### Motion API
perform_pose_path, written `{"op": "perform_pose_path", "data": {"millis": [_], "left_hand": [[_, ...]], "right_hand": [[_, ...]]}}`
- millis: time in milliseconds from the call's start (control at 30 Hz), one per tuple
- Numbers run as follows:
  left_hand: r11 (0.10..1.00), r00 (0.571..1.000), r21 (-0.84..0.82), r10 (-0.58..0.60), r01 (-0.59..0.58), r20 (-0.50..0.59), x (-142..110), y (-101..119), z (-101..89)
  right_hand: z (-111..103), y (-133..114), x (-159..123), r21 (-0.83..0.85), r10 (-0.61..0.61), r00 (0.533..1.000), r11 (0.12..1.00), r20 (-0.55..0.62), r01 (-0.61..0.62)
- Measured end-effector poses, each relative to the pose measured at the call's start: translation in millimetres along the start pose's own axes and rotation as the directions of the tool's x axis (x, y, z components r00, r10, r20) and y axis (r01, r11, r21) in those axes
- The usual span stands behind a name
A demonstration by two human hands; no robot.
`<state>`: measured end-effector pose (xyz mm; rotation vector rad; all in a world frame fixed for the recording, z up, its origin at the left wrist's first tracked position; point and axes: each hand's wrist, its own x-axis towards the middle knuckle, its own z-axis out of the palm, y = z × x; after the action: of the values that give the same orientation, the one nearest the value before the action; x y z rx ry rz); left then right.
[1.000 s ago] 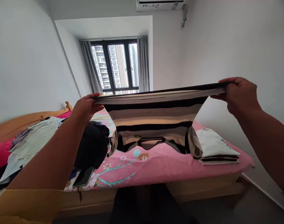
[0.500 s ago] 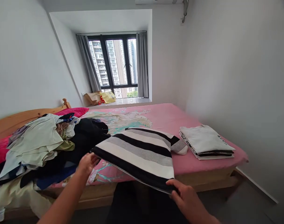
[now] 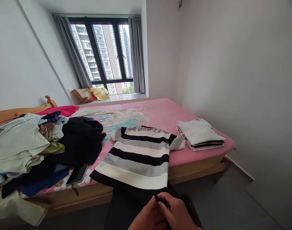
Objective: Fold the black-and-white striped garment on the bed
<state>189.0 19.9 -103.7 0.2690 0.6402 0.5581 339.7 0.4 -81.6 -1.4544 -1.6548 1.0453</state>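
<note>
A short-sleeved striped shirt in black, white and grey lies spread out, with its sleeves outward and its black hem towards me over the bed's edge. Just below the hem's right part, my two hands are close together. My left hand is closed, its thumb up and its fingers curled. Beside it my right hand is bent inward, with index finger and thumb near the left thumb. What is between the fingers, if anything, is hidden. Both hands appear to be just in front of the hem; whether they touch it I cannot tell.
A heap of loose clothes covers the bed's left side, with black garments beside it. A phone lies near the front edge. Folded clothes are stacked on the right of the pink bedsheet. Bags sit by the window.
My left hand has let go of the shirt's left hem corner and moved right to meet my right hand. The shirt now lies flatter, both sleeves showing. The view has shifted right and down.
</note>
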Motion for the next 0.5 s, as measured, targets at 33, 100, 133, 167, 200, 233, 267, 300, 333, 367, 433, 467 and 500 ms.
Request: {"op": "perform_pose_path", "data": {"millis": [33, 100, 133, 167, 200, 233, 267, 300, 333, 367, 433, 467, 500], "left_hand": [[1.0, 1.0, -0.018, 0.008, -0.008, 0.007, 4, 0, 9.5], [0.999, 1.0, -0.038, 0.005, -0.006, -0.024, 12, -2, 22.0], [0.999, 0.998, -0.053, 0.002, -0.005, -0.06, 16, -4, 25.5], [0.998, 0.995, -0.069, -0.006, -0.001, -0.099, 20, -5, 27.5], [0.996, 0.989, -0.088, -0.011, -0.002, -0.144, 23, -6, 28.4], [0.994, 0.981, -0.106, -0.011, -0.009, -0.191, 27, -6, 28.7], [0.993, 0.971, -0.119, -0.003, -0.026, -0.239, 30, -6, 28.4], [0.991, 0.957, -0.124, 0.014, -0.052, -0.29, 32, -6, 28.0], [0.99, 0.941, -0.117, 0.036, -0.08, -0.335, 34, -5, 27.3], [0.989, 0.928, -0.097, 0.067, -0.109, -0.367, 36, -5, 26.7], [0.981, 0.903, -0.037, 0.158, -0.188, -0.401, 36, -5, 25.4], [0.976, 0.891, -0.009, 0.194, -0.216, -0.41, 36, -5, 24.9], [0.974, 0.885, 0.013, 0.211, -0.226, -0.415, 34, -5, 24.7]], "right_hand": [[1, 0, 0, 0.007, -0.016, 1.0, 1.0, 0.0, 0.016], [2, 1, -1, -0.006, -0.034, 0.999, 0.999, 0.002, 0.034], [2, 3, -1, -0.021, -0.036, 0.999, 0.999, 0.001, 0.036], [3, 4, -2, -0.034, -0.039, 0.999, 0.999, 0.003, 0.039], [3, 6, -2, -0.042, -0.045, 0.999, 0.998, 0.007, 0.046], [4, 8, -3, -0.043, -0.058, 0.998, 0.997, 0.015, 0.059], [5, 11, -4, -0.039, -0.08, 0.996, 0.996, 0.027, 0.081], [6, 13, -4, -0.037, -0.105, 0.993, 0.994, 0.046, 0.107], [7, 15, -5, -0.038, -0.127, 0.99, 0.991, 0.062, 0.13], [7, 16, -6, -0.037, -0.137, 0.988, 0.99, 0.066, 0.139], [6, 19, -6, 0.002, -0.115, 0.993, 0.993, 0.006, 0.115], [4, 20, -5, 0.06, -0.076, 0.995, 0.995, -0.057, 0.079], [2, 21, -3, 0.149, -0.011, 0.992, 0.988, -0.128, 0.03]]}}
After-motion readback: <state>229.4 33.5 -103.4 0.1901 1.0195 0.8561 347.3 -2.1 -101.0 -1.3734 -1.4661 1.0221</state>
